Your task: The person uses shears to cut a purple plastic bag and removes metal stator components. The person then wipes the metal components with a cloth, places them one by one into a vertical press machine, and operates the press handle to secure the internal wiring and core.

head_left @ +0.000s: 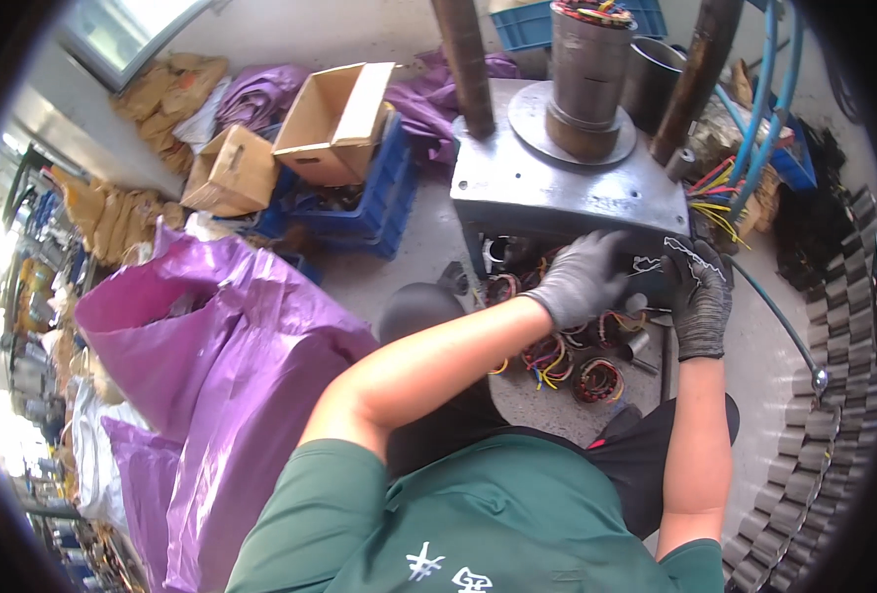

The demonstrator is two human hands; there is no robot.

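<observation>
Both my hands wear dark grey knit gloves and are held in front of a metal press table (567, 198). My left hand (584, 281) is smeared by motion at the table's front edge, and its finger posture does not show clearly. Thin white string (695, 254) lies over the fingers of my right hand (701, 301), which is closed on it. A loose crinkled end hangs toward my left hand. On the table stands a grey metal cylinder (588, 84) with coloured wires at its top, resting on a round plate (532, 124). Below my hands, several wire-wound stators (597, 380) lie on the floor.
Dark steel posts (465, 69) rise from the table. A large purple bag (250, 366) fills the left side. Cardboard boxes (330, 128) sit on blue crates (389, 198). Stacked metal cylinders (804, 474) line the right, near blue hoses (760, 119) and a black cable (779, 311).
</observation>
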